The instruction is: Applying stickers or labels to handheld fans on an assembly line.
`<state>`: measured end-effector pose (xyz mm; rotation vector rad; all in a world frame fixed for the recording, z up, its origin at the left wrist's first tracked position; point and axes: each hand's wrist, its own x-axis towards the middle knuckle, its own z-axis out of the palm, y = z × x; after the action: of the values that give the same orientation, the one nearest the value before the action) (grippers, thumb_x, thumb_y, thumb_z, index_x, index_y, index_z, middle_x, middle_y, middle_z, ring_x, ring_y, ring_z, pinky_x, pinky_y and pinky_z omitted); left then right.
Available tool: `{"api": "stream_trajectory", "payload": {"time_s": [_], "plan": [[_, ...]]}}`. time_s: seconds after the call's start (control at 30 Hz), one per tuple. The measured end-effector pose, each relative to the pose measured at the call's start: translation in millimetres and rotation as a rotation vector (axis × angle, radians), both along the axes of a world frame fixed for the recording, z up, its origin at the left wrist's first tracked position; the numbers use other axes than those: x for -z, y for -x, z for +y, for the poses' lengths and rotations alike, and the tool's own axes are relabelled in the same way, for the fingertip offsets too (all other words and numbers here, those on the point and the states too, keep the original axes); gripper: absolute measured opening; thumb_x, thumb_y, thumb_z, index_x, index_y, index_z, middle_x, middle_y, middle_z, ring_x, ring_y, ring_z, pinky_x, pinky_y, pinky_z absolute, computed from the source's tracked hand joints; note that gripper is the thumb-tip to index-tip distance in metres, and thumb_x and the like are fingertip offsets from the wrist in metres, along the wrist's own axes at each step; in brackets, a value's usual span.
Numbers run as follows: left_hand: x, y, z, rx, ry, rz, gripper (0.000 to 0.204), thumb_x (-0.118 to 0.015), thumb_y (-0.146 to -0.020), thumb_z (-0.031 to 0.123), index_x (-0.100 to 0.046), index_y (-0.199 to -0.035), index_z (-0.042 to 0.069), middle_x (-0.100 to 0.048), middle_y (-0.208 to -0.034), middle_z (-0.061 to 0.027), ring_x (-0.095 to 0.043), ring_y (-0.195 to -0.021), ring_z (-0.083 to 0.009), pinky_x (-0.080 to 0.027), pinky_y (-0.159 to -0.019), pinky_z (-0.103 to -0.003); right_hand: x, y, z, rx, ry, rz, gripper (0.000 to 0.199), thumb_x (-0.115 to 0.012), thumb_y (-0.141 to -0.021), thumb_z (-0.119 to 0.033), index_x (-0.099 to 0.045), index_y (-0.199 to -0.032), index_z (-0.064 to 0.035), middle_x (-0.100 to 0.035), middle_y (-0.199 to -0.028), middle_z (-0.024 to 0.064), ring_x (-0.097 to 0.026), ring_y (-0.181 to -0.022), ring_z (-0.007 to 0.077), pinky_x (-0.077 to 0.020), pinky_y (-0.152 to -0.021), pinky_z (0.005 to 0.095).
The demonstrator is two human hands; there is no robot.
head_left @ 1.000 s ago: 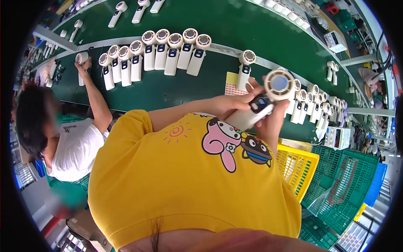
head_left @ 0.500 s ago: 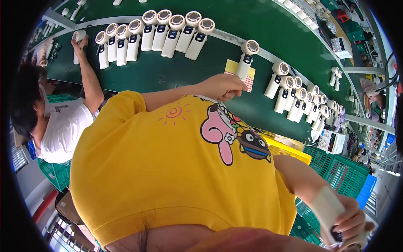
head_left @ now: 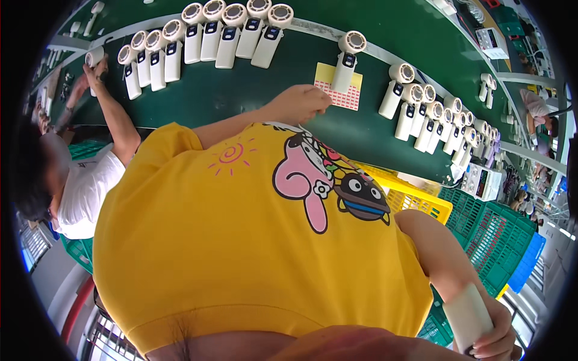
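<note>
My left hand (head_left: 301, 103) is closed, its fingertips pinched together at the near left edge of a yellow sheet of small red-and-white labels (head_left: 346, 101). Whether anything is between those fingers is hidden. A white handheld fan (head_left: 345, 73) lies with its handle over the sheet and its round head beyond it. Down at the lower right, my right hand (head_left: 498, 331) grips another white handheld fan (head_left: 467, 316). The handle of that fan points up toward my forearm, while its head end is hidden past the fingers and the lower edge.
Several white fans (head_left: 226, 45) stand in a row on the green table (head_left: 198, 90) at left, more (head_left: 424, 129) at right. A yellow crate (head_left: 421, 203) and green crates (head_left: 494, 240) are near my right arm. A co-worker (head_left: 90, 192) at left holds a fan.
The table scene has shifted slightly left and up in view. More of the label sheet shows beside my left hand. My right hand's fan has dropped lower, and its head has gone from sight.
</note>
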<state>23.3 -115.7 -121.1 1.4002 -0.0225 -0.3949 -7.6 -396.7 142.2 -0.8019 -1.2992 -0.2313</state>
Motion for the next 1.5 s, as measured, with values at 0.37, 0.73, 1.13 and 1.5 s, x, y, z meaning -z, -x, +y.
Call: {"api": "stream_trajectory", "payload": {"time_s": [0.37,0.73,1.13,1.5], "plan": [[-17,-9,1,-0.165,0.024,0.423,0.019,-0.047,-0.080,0.008,-0.053,-0.096,0.000,-0.047,-0.073,-0.0030,-0.035,-0.057,-0.0064,-0.027,-0.050,-0.017,2,-4,-20,0.288,-0.174,-0.078,0.010,-0.052,-0.084,-0.017,-0.045,-0.088,-0.0106,-0.047,-0.072,0.0004,-0.045,-0.064,0.0122,-0.0428,-0.059,0.0238],[-49,-25,-34,0.608,-0.208,0.108,0.017,-0.042,-0.081,0.008,-0.051,-0.095,0.002,-0.057,-0.081,-0.0088,-0.054,-0.071,-0.0167,-0.042,-0.063,-0.022,214,-90,107,0.032,-0.121,1.110,0.054,-0.025,-0.090,-0.054,-0.052,-0.098,-0.0082,-0.049,-0.059,0.0023,-0.044,-0.051,0.0106,-0.0350,-0.049,0.0248],[-24,-24,-42,0.267,-0.273,0.100,0.021,-0.049,-0.081,0.019,-0.051,-0.091,0.001,-0.055,-0.079,-0.0079,-0.052,-0.071,-0.0171,-0.042,-0.066,-0.022,242,-92,105,0.031,0.380,1.355,0.033,-0.046,-0.085,-0.016,-0.042,-0.107,0.0080,-0.059,-0.088,0.0197,-0.059,-0.084,0.0279,-0.0461,-0.076,0.0354],[10,-29,-7,0.009,-0.283,0.328,0.017,-0.046,-0.082,0.017,-0.050,-0.090,0.003,-0.052,-0.075,-0.0059,-0.045,-0.064,-0.0126,-0.037,-0.060,-0.021,294,-124,89,0.414,0.919,1.190,0.034,-0.044,-0.088,-0.027,-0.050,-0.101,0.0041,-0.058,-0.087,0.0170,-0.056,-0.077,0.0221,-0.0454,-0.070,0.0308]]}}
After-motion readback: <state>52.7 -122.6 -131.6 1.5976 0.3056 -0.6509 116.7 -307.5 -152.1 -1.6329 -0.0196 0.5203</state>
